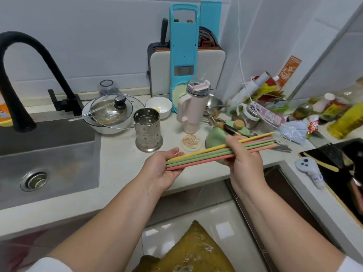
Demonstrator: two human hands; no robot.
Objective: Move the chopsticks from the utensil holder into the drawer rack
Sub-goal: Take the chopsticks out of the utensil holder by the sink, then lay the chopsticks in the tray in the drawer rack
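A bundle of yellow, green and pink chopsticks (208, 153) lies level above the counter's front edge. My right hand (242, 154) is closed around the middle of the bundle. My left hand (165, 167) is open, its palm pressed flat against the blunt ends on the left. The perforated steel utensil holder (147, 129) stands upright on the counter behind my left hand, and nothing shows inside it. No drawer rack is in view.
A steel sink (49, 154) with a black tap (17, 79) fills the left. A lidded pot (113, 112), white bowl (159, 107), pink bottle (191, 108) and green lidded dish (216, 137) crowd the counter. Packets and bottles clutter the right, beside a black hob (337, 154).
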